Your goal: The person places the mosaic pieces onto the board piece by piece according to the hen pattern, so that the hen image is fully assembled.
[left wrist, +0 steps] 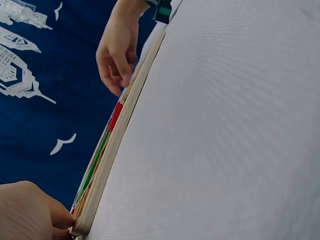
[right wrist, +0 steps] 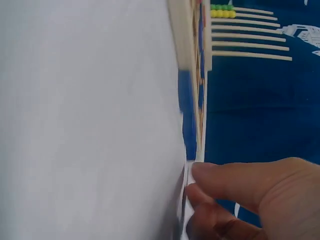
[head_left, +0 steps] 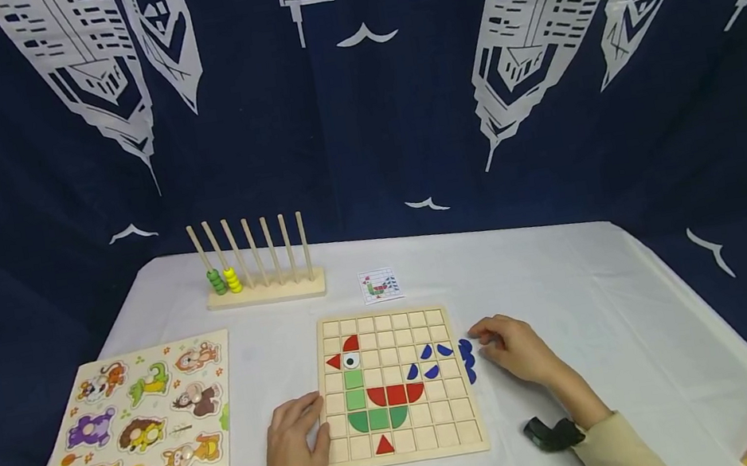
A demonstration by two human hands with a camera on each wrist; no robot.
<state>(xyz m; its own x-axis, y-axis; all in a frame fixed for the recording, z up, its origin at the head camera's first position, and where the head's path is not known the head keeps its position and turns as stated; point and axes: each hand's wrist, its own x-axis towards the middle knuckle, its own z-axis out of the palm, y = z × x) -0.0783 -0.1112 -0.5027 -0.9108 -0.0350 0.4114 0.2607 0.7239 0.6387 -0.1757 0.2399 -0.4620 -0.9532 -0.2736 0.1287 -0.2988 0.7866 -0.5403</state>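
Left hand (head_left: 294,446) on grid board (head_left: 406,453), right hand (head_left: 516,349) seemingly touching blue pieces (head_left: 467,360)

My head camera looks forward and down from above, taking in the whole worktop (head_left: 568,276) with the grid board (head_left: 396,386) at its middle. My left wrist camera sits low and close, sighting along that board's edge (left wrist: 112,150). My right wrist camera skims the cloth just as near, sharing the board (right wrist: 192,40) and the peg rack (right wrist: 250,35).
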